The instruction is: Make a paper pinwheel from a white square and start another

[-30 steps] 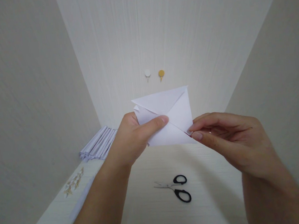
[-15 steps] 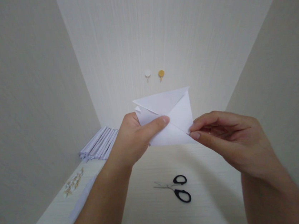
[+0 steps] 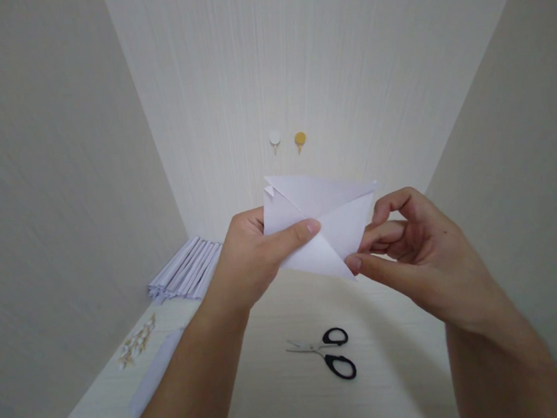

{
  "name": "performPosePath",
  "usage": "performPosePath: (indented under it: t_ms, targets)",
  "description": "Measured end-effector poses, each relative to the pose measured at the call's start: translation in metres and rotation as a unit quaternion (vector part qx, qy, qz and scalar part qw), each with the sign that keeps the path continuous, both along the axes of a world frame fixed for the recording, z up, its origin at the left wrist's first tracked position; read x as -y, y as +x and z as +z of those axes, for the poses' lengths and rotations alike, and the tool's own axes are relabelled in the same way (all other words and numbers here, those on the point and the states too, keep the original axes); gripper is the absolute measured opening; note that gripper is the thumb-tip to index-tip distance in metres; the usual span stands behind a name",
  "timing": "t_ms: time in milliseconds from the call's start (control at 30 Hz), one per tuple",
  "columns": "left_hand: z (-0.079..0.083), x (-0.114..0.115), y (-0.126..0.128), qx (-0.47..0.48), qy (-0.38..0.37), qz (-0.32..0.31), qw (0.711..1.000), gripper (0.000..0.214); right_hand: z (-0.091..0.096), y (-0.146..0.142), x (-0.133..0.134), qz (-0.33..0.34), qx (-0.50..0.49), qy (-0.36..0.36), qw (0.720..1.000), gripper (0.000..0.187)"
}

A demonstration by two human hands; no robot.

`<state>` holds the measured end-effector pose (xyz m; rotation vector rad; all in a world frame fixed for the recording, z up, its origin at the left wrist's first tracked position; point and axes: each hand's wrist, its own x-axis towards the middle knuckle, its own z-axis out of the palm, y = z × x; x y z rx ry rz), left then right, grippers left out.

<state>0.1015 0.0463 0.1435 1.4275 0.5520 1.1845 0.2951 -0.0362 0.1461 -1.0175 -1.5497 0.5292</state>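
Observation:
A white paper envelope [image 3: 330, 193], its folded flaps meeting near the middle, is held up above the table. My left hand [image 3: 258, 258] grips its left side, thumb pressed across the front and the other fingers hidden behind. At the lower right corner, my right hand [image 3: 408, 248] pinches the edge with the thumb in front and fingers behind; its index finger is bent and lifted off. Below the envelope, scissors [image 3: 325, 351] with black handles lie on the table, blades slightly apart and pointing left.
Several rolled or folded white paper strips [image 3: 185, 270] are stacked at the left wall. Nearer lie small gold-and-white pieces [image 3: 137, 342] and a white sheet [image 3: 159, 373], partly behind my left arm. A white hook [image 3: 274, 139] and a yellow hook [image 3: 300, 139] are on the back wall.
The envelope has shifted a little right and tilted, its right side now lower. My right thumb has moved down and left along the corner, and my right index finger has lifted.

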Motion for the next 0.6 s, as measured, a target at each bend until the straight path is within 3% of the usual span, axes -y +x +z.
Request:
performPosePath:
  t_ms: [300, 467, 600]
  targets:
    - [0.001, -0.003, -0.001, -0.040, 0.014, 0.001, 0.999, 0.032, 0.002, 0.004, -0.002, 0.028, -0.006, -0.071, 0.997, 0.038]
    - [0.003, 0.000, 0.000, -0.141, 0.028, -0.044, 0.989, 0.024, 0.003, 0.011, -0.006, -0.011, -0.035, -0.014, 0.999, 0.043]
    - [0.002, 0.002, 0.000, -0.202, 0.036, -0.089, 0.975, 0.024, 0.001, 0.009, -0.007, -0.016, -0.006, -0.016, 1.000, 0.029]
